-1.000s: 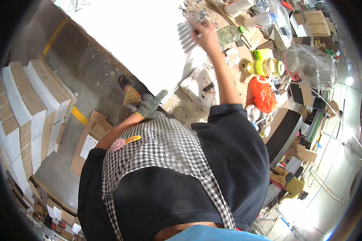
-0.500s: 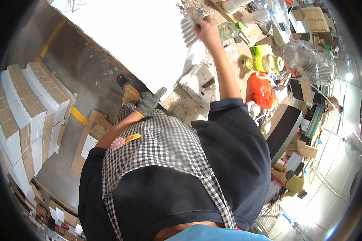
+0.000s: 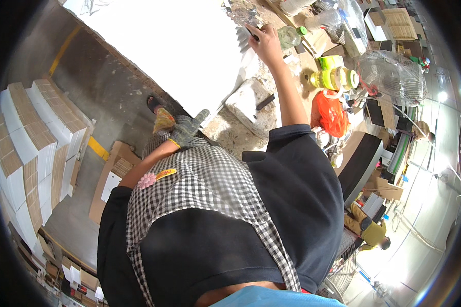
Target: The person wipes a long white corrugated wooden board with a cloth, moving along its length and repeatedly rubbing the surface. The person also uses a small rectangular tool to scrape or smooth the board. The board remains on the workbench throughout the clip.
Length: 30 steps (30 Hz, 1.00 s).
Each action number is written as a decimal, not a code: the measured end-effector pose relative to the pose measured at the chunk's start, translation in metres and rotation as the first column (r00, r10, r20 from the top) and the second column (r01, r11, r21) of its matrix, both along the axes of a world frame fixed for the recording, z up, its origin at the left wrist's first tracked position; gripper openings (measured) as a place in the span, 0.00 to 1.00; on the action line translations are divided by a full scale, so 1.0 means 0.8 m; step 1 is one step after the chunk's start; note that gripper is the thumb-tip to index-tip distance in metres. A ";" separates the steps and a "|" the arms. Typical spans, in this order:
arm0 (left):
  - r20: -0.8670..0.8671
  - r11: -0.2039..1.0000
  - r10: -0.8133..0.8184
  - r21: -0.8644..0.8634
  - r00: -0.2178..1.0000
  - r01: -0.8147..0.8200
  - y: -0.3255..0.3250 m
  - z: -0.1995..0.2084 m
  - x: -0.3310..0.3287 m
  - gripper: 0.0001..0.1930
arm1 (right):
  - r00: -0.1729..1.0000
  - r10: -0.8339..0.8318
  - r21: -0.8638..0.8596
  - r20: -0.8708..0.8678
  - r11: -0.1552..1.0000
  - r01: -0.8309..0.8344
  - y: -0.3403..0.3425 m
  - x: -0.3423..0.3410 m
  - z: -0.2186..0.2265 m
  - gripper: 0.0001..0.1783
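A large white slab (image 3: 169,46) of stacked sheet material fills the upper middle. My left hand (image 3: 186,129), in a grey knit glove, lies flat against the slab's near corner with its fingers stretched out. My bare right hand (image 3: 265,43) reaches far forward to the slab's right edge, where the edge looks jagged. It grips a thin dark tool (image 3: 252,32) there. My checked apron and dark shirt cover the lower middle of the view.
Stacks of white and brown cardboard sheets (image 3: 30,138) stand at the left. Right of my arm are a white block (image 3: 248,102), a plastic bottle (image 3: 289,36), yellow tape rolls (image 3: 335,78), an orange bag (image 3: 331,113) and a wire fan (image 3: 392,77). A person in yellow (image 3: 370,233) is at lower right.
My right hand has shifted only slightly along the slab's right edge, still holding the tool. My gloved left hand stays at the near corner.
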<state>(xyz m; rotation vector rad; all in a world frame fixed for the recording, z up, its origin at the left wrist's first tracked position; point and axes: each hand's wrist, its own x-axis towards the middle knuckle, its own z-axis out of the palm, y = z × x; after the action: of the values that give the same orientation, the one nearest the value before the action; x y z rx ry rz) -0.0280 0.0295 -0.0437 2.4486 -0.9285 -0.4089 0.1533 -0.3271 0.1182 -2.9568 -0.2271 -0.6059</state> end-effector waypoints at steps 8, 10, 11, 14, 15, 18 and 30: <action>0.040 0.999 0.018 -0.036 0.999 -0.017 0.006 -0.019 -0.006 0.33 | 0.811 0.570 0.323 -0.131 0.798 -0.509 0.107 -0.111 0.021 0.31; 0.050 0.999 0.025 -0.050 0.998 -0.022 0.002 -0.018 -0.003 0.33 | 0.946 0.222 0.229 -0.236 0.959 -0.167 0.061 -0.077 0.017 0.29; 0.058 0.998 0.028 -0.060 0.998 -0.024 0.002 -0.016 -0.002 0.33 | 0.969 0.137 0.230 -0.204 0.969 -0.088 0.032 -0.051 0.012 0.29; 0.052 0.994 0.048 -0.097 0.997 -0.043 -0.006 -0.006 0.005 0.33 | 0.997 -0.025 0.130 -0.073 0.991 0.035 -0.037 -0.009 -0.012 0.26; -0.036 0.992 0.085 -0.087 0.996 -0.088 -0.008 -0.002 0.006 0.33 | 0.997 0.074 0.210 0.009 0.975 -0.074 -0.048 -0.001 -0.022 0.26; -0.454 0.966 0.255 0.088 0.854 -0.242 -0.016 0.002 0.008 0.27 | 0.997 0.010 0.171 0.073 0.985 -0.022 -0.017 -0.023 -0.042 0.28; -0.372 0.954 0.237 -0.084 0.898 -0.286 -0.022 -0.040 -0.010 0.28 | 0.877 0.280 0.619 -0.390 0.785 0.024 0.230 -0.167 0.069 0.30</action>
<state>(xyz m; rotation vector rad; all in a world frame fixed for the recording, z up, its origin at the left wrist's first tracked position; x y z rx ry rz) -0.0358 0.0119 -0.0754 2.2288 -0.4484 -0.6452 0.0200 -0.1429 0.1736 -2.3200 -0.1495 0.0739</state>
